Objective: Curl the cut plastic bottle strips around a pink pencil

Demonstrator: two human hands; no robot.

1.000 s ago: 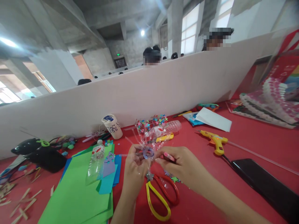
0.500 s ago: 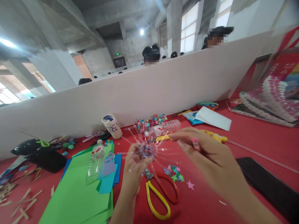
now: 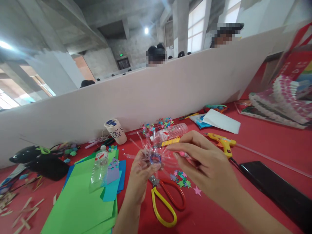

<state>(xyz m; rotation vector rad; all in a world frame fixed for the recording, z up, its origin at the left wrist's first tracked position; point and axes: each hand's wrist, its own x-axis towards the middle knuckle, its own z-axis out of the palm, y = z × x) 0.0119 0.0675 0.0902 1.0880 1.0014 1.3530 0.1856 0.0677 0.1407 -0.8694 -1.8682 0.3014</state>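
My left hand is closed round a clear plastic bottle top cut into splayed strips, its blue-ringed neck facing me. My right hand hovers just right of it, fingers curled, with a small pink thing pinched at the fingertips near the strips. Red and yellow scissors lie on the red table right under my hands. Small coloured paper stars are scattered beside the scissors.
Green and blue paper sheets with a clear bottle on them lie at the left. A second bottle, a paper cup, a yellow glue gun and a black slab surround my hands. A white partition runs behind, with people beyond it.
My right hand pulled away to the right, then came back toward the cut bottle top. Loose stars now show on the table beside the scissors. My left hand kept its hold.
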